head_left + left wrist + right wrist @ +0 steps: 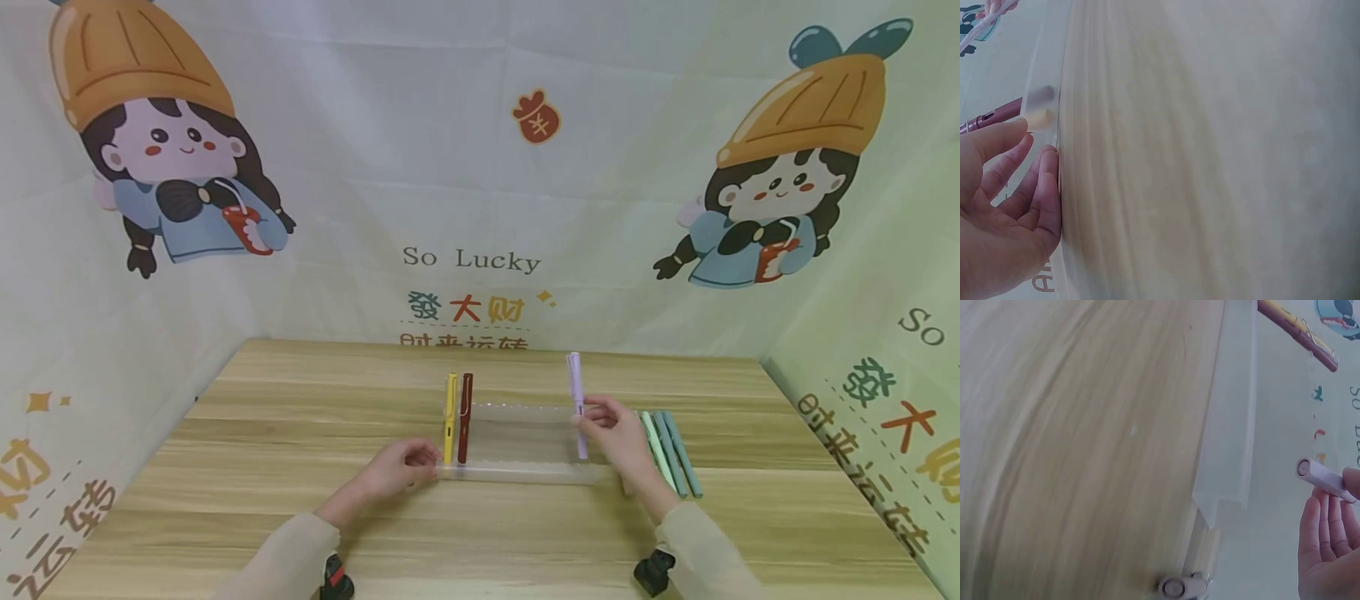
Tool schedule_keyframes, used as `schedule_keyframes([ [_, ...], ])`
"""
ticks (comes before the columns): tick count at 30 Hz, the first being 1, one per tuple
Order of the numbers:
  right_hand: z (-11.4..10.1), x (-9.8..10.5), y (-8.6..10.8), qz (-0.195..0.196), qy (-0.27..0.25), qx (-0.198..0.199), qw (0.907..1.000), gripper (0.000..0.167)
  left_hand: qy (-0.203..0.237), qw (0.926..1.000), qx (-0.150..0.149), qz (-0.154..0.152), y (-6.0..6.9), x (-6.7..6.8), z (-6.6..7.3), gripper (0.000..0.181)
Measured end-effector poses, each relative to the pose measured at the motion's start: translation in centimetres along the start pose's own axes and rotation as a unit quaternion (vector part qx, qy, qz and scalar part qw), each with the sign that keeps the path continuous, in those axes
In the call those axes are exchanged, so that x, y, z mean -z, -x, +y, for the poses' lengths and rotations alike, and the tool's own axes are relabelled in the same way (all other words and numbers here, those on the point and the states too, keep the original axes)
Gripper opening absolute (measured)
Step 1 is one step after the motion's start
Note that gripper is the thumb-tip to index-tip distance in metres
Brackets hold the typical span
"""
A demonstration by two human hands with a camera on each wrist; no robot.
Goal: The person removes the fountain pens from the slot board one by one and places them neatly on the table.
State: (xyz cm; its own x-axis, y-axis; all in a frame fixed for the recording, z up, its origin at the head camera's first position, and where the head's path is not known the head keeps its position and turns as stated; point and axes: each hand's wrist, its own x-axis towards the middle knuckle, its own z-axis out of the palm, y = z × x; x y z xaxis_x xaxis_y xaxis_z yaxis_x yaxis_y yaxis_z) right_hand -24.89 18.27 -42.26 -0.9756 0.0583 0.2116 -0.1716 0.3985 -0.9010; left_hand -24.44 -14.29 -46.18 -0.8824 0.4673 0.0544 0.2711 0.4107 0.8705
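A clear plastic pen stand (517, 474) sits mid-table. A yellow pen (450, 417) and a dark red pen (466, 417) stand side by side at its left end. My left hand (401, 465) holds the stand's left front corner; in the left wrist view, its thumb and fingers (1047, 165) touch the stand's end. My right hand (617, 429) pinches a lilac pen (576, 383) between thumb and fingers, upright over the stand's right end. In the right wrist view the pen's lower end (1307, 469) points free of the hand, apart from the front ledge.
Right of the stand lie a light green pen (657, 446) and two blue-green pens (670, 454). A pale pen end (1175, 587) shows on the table in the right wrist view. A printed cloth (480, 167) hangs behind the wooden table (517, 550).
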Motion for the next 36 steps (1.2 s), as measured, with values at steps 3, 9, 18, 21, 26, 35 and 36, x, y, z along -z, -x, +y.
schedule_keyframes([
  [3, 0.2, 1.0, 0.1, -0.002, 0.006, -0.004, 1.0, 0.031, -0.008, 1.0, -0.001, 0.002, -0.1, 0.0, 0.0, 0.016],
  [9, 0.9, 3.0, 0.3, -0.014, 0.005, -0.012, 0.9998, 0.036, -0.013, 0.9999, -0.008, 0.002, -0.1, -0.1, -0.4, 0.015],
  [18, 2.4, 5.2, 0.3, 0.004, -0.004, -0.026, 0.9996, 0.036, -0.015, 0.9999, 0.005, 0.002, -0.1, 0.0, -0.1, 0.014],
  [21, 2.6, 5.8, 0.3, 0.011, -0.003, -0.029, 0.9995, 0.035, -0.013, 0.9999, 0.006, 0.003, -0.1, 0.0, -0.2, 0.014],
  [26, 3.2, 7.0, 0.5, 0.016, 0.018, -0.027, 0.9993, 0.034, -0.015, 0.9999, 0.006, 0.003, -0.1, -0.1, -0.3, 0.014],
  [35, 4.4, 9.1, 1.0, 0.019, 0.068, -0.025, 0.9972, 0.033, -0.017, 0.9998, 0.007, 0.003, -0.1, -0.1, -0.2, 0.014],
  [36, 4.5, 9.3, 1.0, 0.019, 0.075, -0.029, 0.9966, 0.034, -0.017, 0.9998, 0.007, 0.004, -0.1, -0.1, -0.3, 0.014],
])
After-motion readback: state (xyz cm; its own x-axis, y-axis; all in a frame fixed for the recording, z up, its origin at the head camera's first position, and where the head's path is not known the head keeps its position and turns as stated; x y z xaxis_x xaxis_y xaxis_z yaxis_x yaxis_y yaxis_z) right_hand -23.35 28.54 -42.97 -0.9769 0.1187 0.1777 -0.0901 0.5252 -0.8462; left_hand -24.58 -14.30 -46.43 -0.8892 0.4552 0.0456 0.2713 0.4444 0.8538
